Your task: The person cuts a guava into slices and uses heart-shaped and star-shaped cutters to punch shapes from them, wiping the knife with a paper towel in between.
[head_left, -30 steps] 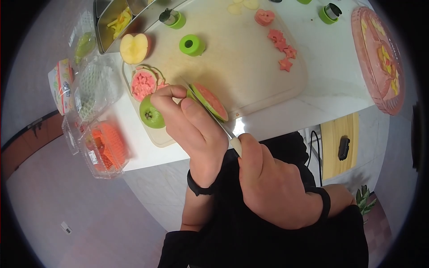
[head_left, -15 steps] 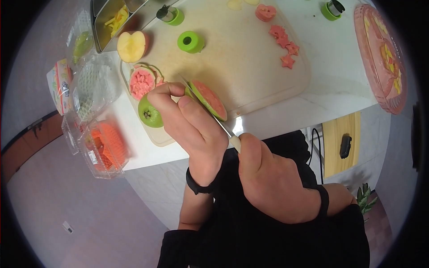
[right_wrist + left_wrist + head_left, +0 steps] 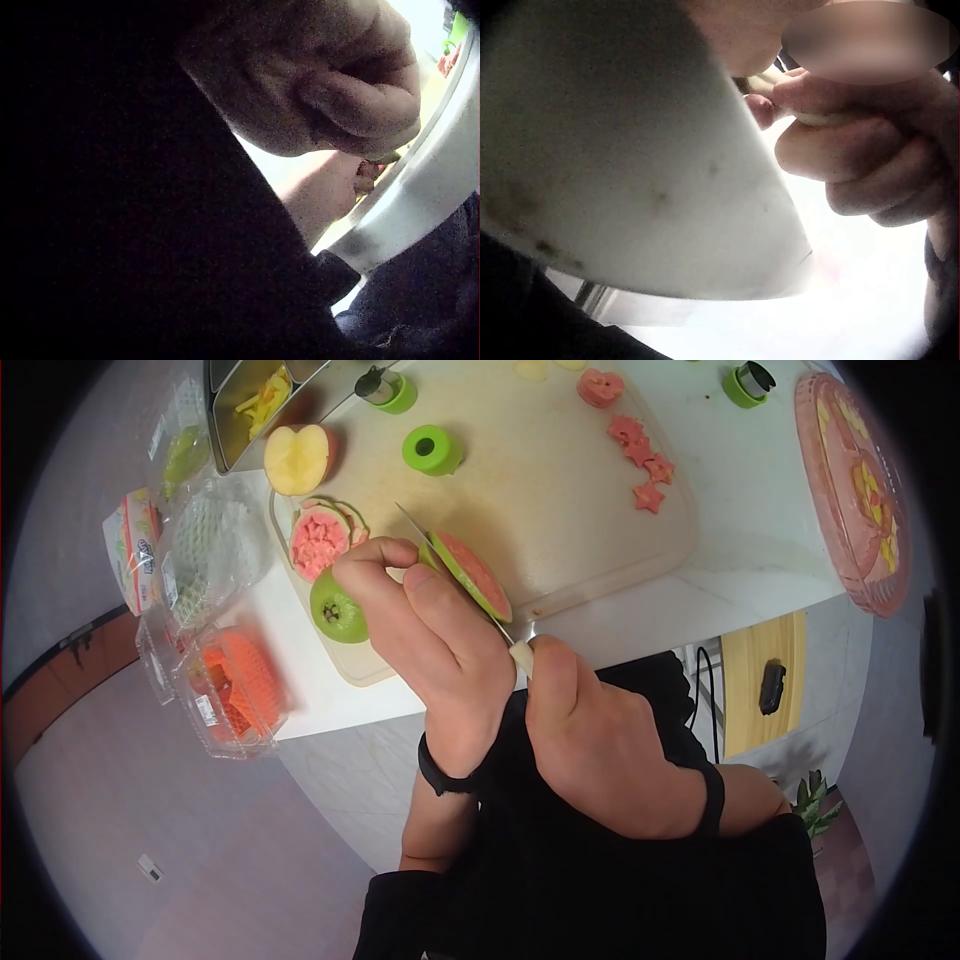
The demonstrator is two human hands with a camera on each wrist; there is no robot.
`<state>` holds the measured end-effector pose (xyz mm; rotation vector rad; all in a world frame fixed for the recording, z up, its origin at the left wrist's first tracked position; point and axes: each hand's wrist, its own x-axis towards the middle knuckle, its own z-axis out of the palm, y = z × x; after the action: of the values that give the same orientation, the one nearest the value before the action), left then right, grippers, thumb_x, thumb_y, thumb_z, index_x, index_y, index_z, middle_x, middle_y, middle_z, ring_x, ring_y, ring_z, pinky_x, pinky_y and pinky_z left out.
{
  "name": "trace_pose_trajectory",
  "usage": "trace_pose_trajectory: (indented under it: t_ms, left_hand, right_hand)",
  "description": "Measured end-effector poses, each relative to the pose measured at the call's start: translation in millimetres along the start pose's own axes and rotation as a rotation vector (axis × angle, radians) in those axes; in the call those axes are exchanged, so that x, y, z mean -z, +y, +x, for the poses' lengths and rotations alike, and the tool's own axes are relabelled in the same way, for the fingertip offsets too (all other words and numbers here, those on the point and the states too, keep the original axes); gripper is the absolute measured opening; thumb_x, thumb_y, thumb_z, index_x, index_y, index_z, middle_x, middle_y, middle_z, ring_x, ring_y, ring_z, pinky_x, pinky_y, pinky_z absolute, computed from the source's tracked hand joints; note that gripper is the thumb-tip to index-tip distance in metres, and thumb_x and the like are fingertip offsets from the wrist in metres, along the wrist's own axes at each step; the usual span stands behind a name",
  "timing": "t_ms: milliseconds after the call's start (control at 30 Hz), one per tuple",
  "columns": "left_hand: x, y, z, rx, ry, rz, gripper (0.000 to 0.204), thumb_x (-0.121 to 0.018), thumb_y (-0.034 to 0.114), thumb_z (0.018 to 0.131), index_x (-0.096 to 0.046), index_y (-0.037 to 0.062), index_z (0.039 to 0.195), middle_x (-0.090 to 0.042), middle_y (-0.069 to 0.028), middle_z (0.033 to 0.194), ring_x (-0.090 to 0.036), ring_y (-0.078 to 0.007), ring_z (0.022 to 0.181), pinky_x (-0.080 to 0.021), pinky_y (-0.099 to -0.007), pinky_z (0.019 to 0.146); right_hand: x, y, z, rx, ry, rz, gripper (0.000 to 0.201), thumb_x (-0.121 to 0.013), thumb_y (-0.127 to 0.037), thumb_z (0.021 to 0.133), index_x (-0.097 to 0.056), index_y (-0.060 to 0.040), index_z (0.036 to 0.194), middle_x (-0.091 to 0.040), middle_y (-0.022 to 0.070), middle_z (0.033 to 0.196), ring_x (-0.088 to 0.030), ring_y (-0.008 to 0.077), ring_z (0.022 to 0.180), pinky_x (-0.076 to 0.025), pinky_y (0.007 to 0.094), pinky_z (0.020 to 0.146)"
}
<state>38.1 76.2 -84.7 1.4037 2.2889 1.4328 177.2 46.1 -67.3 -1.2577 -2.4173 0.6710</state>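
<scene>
In the head view a cut guava [image 3: 474,572] with pink flesh and green skin stands near the cutting board's front edge, its cut face to the right. My left hand [image 3: 440,630] holds it from the left with bent fingers. Fingers of my right hand [image 3: 610,745] wrap round the pale handle of a knife [image 3: 521,656]. Its blade runs along the guava between the pink slice and my left hand, with the tip showing past the far end. The right wrist view has my curled right hand [image 3: 360,82] close up, with my left hand [image 3: 322,191] below.
A whole guava [image 3: 338,608], guava scraps [image 3: 322,542] and half an apple [image 3: 298,460] lie left on the cutting board [image 3: 540,490]. Green cutters [image 3: 432,452], pink star pieces [image 3: 650,497], a metal tray [image 3: 230,445], plastic boxes [image 3: 230,695] and a pink platter [image 3: 815,480] stand around.
My right hand has moved forward and a little left with the knife, and more of the blade tip shows beyond the guava. My left hand keeps its hold.
</scene>
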Motion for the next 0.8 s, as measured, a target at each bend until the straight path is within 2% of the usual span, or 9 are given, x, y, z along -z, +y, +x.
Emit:
trace_pose_trajectory:
  t_ms: [67,167,367,433,467,500,567,667,800]
  left_hand:
    - [2,2,2,0.028,-0.02,-0.007,0.018,-0.038,0.015,0.107,-0.046,-0.0015,0.109,-0.052,-0.0214,0.095,-0.051,-0.0334,0.081,-0.043,-0.0442,0.075]
    - [2,3,4,0.031,-0.041,-0.001,0.017,-0.038,0.014,0.107,-0.045,-0.0015,0.11,-0.053,-0.0214,0.093,-0.051,-0.033,0.08,-0.043,-0.0444,0.075]
    - [3,3,5,0.061,-0.05,-0.015,0.016,-0.037,0.012,0.108,-0.045,-0.0015,0.108,-0.053,-0.0213,0.091,-0.052,-0.0332,0.079,-0.043,-0.0451,0.074]
    - [3,12,5,0.146,-0.064,-0.047,0.016,-0.038,0.012,0.109,-0.045,-0.0015,0.108,-0.053,-0.0213,0.09,-0.052,-0.0339,0.078,-0.043,-0.0454,0.073]
    - [3,12,5,0.136,-0.058,-0.039,0.015,-0.038,0.012,0.109,-0.044,-0.0015,0.108,-0.053,-0.0214,0.089,-0.052,-0.0342,0.077,-0.043,-0.0455,0.073]
    - [3,12,5,0.126,-0.051,-0.032,0.015,-0.038,0.012,0.109,-0.044,-0.0015,0.108,-0.053,-0.0215,0.089,-0.051,-0.0346,0.077,-0.043,-0.0457,0.073]
    - [0,2,5,-0.003,-0.012,0.023,0.015,-0.039,0.012,0.109,-0.044,-0.0014,0.108,-0.053,-0.0219,0.088,-0.051,-0.0355,0.076,-0.043,-0.0461,0.072]
    - [2,6,6,0.084,-0.031,-0.033,0.014,-0.04,0.011,0.109,-0.045,-0.0017,0.107,-0.052,-0.0226,0.09,-0.051,-0.0366,0.078,-0.042,-0.0466,0.072]
    - [2,-3,9,0.004,-0.023,0.002,0.014,-0.04,0.011,0.109,-0.045,-0.0023,0.106,-0.053,-0.0235,0.092,-0.05,-0.0384,0.08,-0.042,-0.0476,0.074]
  right_hand:
    - [0,-1,2,-0.007,0.012,-0.008,0.021,-0.067,-0.01,0.092,-0.057,-0.0014,0.109,-0.052,0.0011,0.067,-0.06,0.0127,0.044,-0.046,0.029,0.037]
    - [16,-1,-4,-0.075,-0.151,0.092,0.026,-0.067,-0.002,0.097,-0.056,0.004,0.12,-0.065,0.0136,0.083,-0.068,0.0284,0.058,-0.053,0.0388,0.048]
    - [21,0,-14,-0.072,-0.191,0.033,0.028,-0.067,-0.003,0.096,-0.055,0.0043,0.12,-0.064,0.0128,0.081,-0.068,0.0285,0.058,-0.053,0.0392,0.048]
    - [9,4,-11,-0.016,-0.09,-0.048,0.024,-0.068,-0.007,0.093,-0.056,0.0001,0.113,-0.057,0.0054,0.073,-0.064,0.0181,0.05,-0.048,0.0324,0.04]
    - [3,6,-8,0.015,-0.04,-0.087,0.022,-0.068,-0.01,0.092,-0.056,-0.0019,0.109,-0.054,0.0017,0.068,-0.062,0.0129,0.046,-0.045,0.029,0.037]
    - [0,7,-4,0.011,-0.033,-0.085,0.021,-0.068,-0.01,0.093,-0.056,-0.0021,0.109,-0.054,0.0019,0.068,-0.063,0.0131,0.046,-0.046,0.0291,0.037]
    - [-5,8,5,0.005,-0.016,-0.087,0.019,-0.067,-0.01,0.095,-0.055,-0.0025,0.107,-0.055,0.0022,0.068,-0.064,0.0137,0.047,-0.046,0.0294,0.037]
    - [-3,4,9,0.001,-0.045,-0.118,0.016,-0.066,-0.011,0.097,-0.055,-0.0036,0.104,-0.056,0.0023,0.067,-0.063,0.0135,0.046,-0.047,0.029,0.037]
    - [0,6,1,0.006,-0.064,-0.144,0.014,-0.066,-0.013,0.099,-0.055,-0.0047,0.102,-0.055,0.0017,0.066,-0.062,0.0121,0.045,-0.046,0.0283,0.037]
